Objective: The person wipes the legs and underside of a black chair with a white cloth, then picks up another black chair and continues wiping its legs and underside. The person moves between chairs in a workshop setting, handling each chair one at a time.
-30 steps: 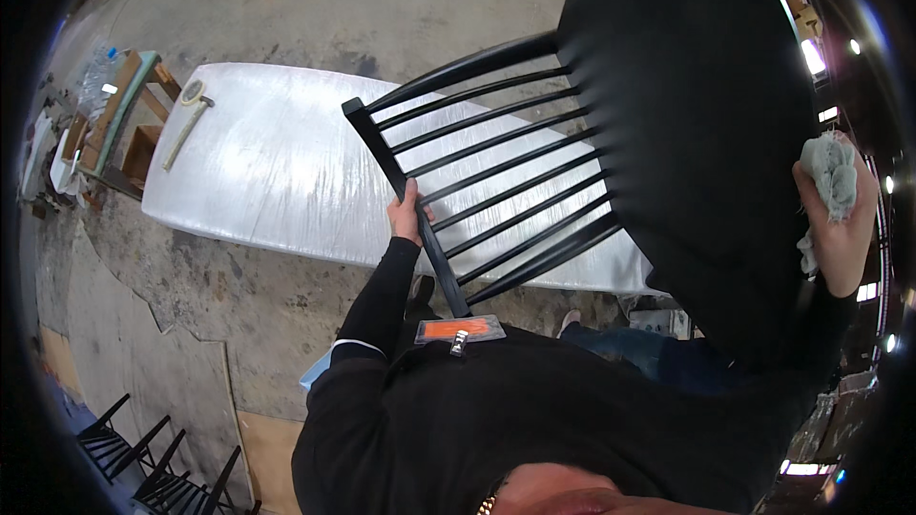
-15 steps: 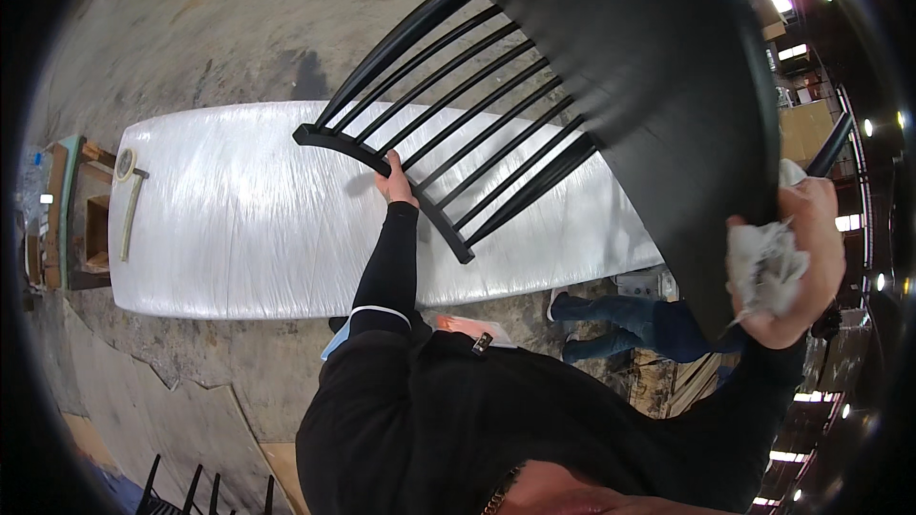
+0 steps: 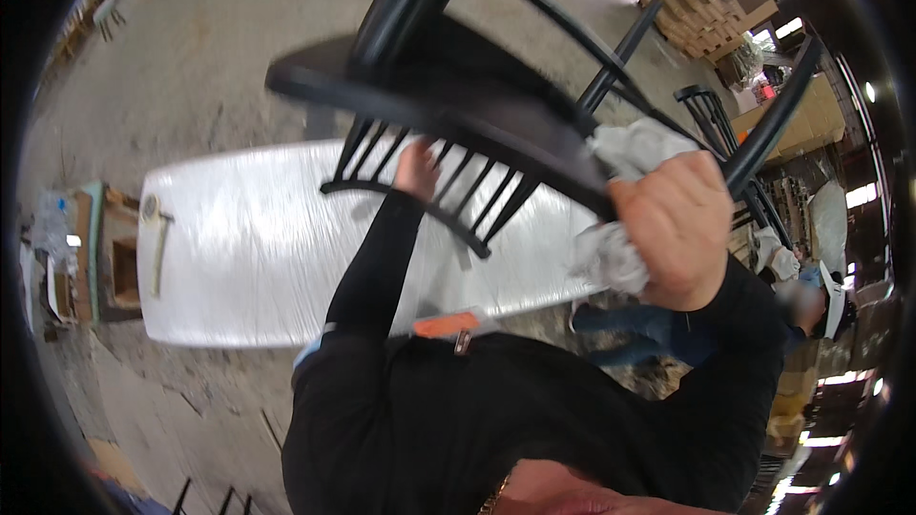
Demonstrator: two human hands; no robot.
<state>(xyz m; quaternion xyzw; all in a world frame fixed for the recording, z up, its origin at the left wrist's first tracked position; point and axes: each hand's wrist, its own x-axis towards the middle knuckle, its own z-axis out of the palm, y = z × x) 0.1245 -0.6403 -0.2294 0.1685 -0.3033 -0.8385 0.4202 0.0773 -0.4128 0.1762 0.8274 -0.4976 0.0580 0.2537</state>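
Note:
A black wooden chair (image 3: 439,100) is tipped over in front of me, its legs up and its spindled back hanging over the wrapped surface. Among the back's spindles, beside its curved top rail, my left hand (image 3: 417,172) is closed on the chair. My right hand (image 3: 676,229) is closed around a crumpled white cloth (image 3: 611,256) at the near right edge of the seat. Part of the cloth sticks out past the knuckles toward the chair legs. The palm and most fingertips of the right hand are hidden.
Below the chair lies a long plastic-wrapped table (image 3: 239,257), with a mallet-like tool (image 3: 159,253) and a tape roll (image 3: 150,208) at its left end. A co-worker (image 3: 797,310) is close on my right. Stacked pallets (image 3: 701,10) and another black chair (image 3: 706,114) stand at far right.
The chair has tilted, so its underside edge and legs now show instead of the broad seat face. My right hand, with the cloth, has moved left and inward. The left hand still holds the back.

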